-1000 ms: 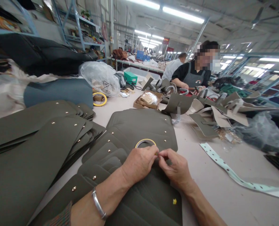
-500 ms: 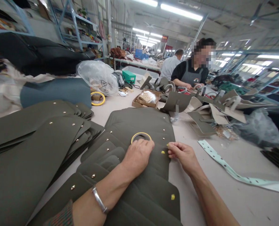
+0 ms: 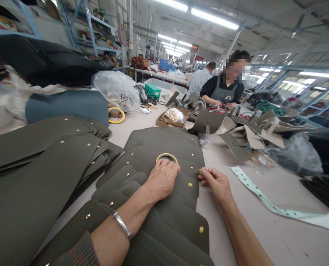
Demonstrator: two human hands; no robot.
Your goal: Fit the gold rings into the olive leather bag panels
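Note:
My left hand is closed on a roll of yellow tape, resting over overlapping dark olive panels. Most of the roll is hidden behind the fingers. At the panels' right edge, my right hand pinches a tiny piece of yellow tape between thumb and forefinger. Close by, another bit of yellow tape sticks to a panel, and a yellow tab is on a nearer one. Small metal studs show along both sides of the panels.
More olive panels are stacked at left. A mint dotted strip lies at right. Farther back are a yellow ring, a box of gold-coloured parts, piled bag pieces and a co-worker across the table.
The view has shifted slightly. The stuck tape bit and the stud near my right hand appear a little closer to me. Both hands keep their grips.

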